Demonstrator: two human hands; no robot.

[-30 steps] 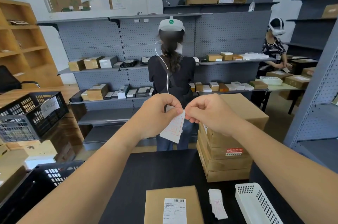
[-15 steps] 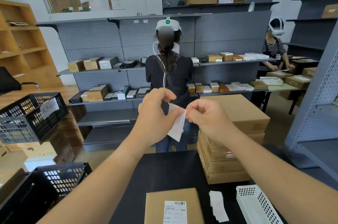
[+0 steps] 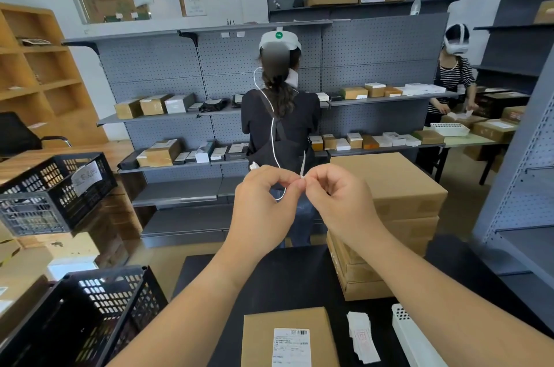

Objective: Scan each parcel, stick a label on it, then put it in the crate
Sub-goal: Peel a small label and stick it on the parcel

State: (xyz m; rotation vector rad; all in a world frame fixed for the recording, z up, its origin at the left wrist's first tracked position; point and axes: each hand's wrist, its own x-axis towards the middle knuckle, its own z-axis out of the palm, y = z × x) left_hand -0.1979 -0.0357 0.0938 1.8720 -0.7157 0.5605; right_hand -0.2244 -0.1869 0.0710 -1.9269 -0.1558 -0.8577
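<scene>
We see a black table (image 3: 287,282) with a parcel (image 3: 287,333) at its front edge. A pile of labels (image 3: 361,339) and a white basket (image 3: 416,339) lie right of it, stacked boxes (image 3: 389,186) behind, a black crate (image 3: 90,315) at left. A person in black (image 3: 280,126) faces grey shelving (image 3: 168,67). Left hand (image 3: 263,210) and right hand (image 3: 338,201) both pinch one label (image 3: 302,170) above the table. Versus earlier, the label now shows edge-on, no longer hanging broad below the fingers.

The label (image 3: 302,174) was turned from hanging broadside below the left hand (image 3: 263,207) to edge-on, pinched as a thin sliver against the right hand (image 3: 338,201).
</scene>
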